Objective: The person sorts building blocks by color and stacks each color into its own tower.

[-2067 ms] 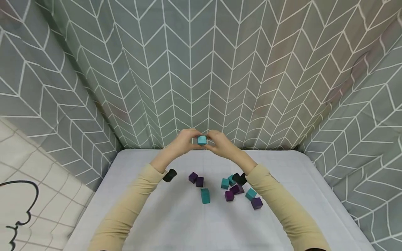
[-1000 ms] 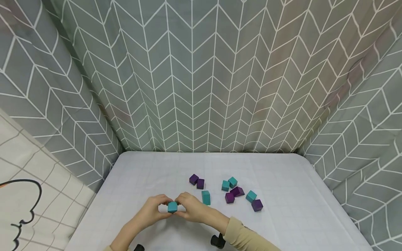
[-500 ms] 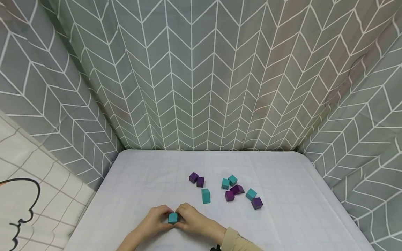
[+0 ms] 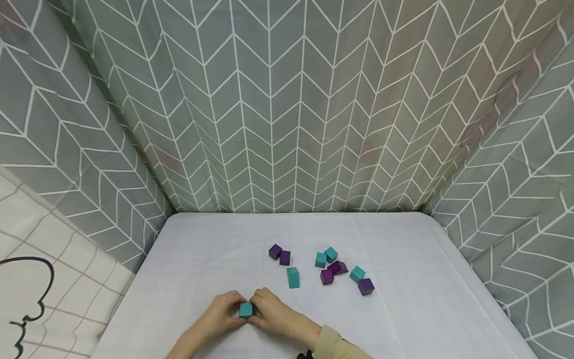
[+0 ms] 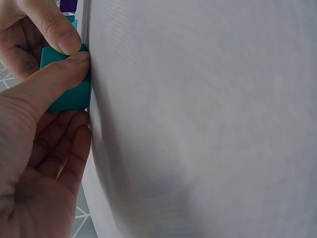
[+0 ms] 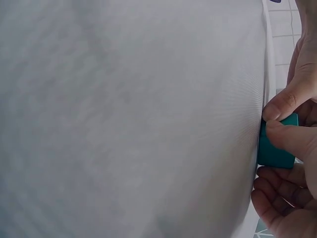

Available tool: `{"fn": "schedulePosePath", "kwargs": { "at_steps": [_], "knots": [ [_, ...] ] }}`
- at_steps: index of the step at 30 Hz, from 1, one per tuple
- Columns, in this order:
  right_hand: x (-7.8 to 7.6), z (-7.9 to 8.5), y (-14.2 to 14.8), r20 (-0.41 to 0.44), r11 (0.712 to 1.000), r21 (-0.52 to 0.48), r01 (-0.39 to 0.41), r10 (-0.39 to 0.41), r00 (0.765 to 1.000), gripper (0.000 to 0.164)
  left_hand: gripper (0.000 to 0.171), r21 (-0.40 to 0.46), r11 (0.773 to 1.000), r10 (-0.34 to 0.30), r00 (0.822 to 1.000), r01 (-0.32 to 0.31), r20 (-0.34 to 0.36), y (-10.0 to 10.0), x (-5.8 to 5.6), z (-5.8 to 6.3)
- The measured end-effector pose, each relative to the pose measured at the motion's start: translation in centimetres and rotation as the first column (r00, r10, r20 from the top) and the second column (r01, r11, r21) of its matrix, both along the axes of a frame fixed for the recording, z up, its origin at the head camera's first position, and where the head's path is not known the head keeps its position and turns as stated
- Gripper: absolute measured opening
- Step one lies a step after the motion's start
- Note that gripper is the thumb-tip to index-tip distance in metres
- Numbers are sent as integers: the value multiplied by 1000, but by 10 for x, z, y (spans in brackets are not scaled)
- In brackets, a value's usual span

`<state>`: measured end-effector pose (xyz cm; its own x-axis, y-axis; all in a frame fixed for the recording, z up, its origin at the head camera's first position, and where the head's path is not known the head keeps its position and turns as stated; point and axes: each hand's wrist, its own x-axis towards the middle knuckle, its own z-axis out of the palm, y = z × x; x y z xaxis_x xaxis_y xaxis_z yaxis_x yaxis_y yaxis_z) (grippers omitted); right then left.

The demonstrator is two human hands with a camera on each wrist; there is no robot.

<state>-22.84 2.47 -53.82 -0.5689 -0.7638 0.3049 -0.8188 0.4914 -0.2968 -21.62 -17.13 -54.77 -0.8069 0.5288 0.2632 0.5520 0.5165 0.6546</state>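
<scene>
Both hands pinch one teal block [image 4: 245,310] between them at the near, left-of-middle part of the white table. My left hand [image 4: 220,314] holds it from the left, my right hand [image 4: 275,314] from the right. In the left wrist view, the block [image 5: 72,99] stands against the white cloth, with both thumbs across its near face. Seen from the right wrist, the same block [image 6: 277,153] touches the cloth along one side, and both thumb tips meet on it. The fingers cover part of its other faces.
Two purple cubes [image 4: 280,255] and a longer teal block [image 4: 293,277] lie beyond the hands. Farther right are a pair of teal cubes [image 4: 326,256], two purple blocks [image 4: 332,271], a teal cube [image 4: 357,273] and a purple cube [image 4: 366,286]. A patterned curtain [image 4: 287,124] hangs behind the table [image 4: 426,299].
Both hands have brought the teal block from raised near the far edge toward me and left, then down onto the table. Over the last half second they barely move. The other blocks stay put.
</scene>
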Motion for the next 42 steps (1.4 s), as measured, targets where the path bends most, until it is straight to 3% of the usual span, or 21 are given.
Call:
{"fn": "schedulePosePath", "kwargs": {
  "at_steps": [17, 23, 27, 33, 38, 42],
  "knots": [
    [-1, 7, -1, 16, 999, 40, 14, -14, 1000, 28, 31, -47, 999, 19, 1000, -19, -3, 1, -1, 2],
    [-5, 36, 4, 3, 999, -35, -30, 30, 1000, 32, 31, -60, 998, 29, 999, -31, -28, 2, 2, 2],
    [-18, 70, 12, -84, 992, -120, -26, 16, 996, 32, 29, -90, 994, 62, 998, -64, -17, 3, 3, 2],
    [-56, 111, 38, -183, 983, -181, 44, -78, 980, 28, 28, -136, 988, 81, 996, -75, 45, 3, 0, 4],
    [-81, 126, 71, -181, 967, -213, 138, -178, 967, 27, 29, -147, 987, 79, 995, -70, 61, 3, 0, 5],
    [-92, 126, 100, -137, 946, -187, 266, -293, 946, 29, 30, -145, 987, 79, 995, -69, 60, 3, 1, 7]
  ]
}}
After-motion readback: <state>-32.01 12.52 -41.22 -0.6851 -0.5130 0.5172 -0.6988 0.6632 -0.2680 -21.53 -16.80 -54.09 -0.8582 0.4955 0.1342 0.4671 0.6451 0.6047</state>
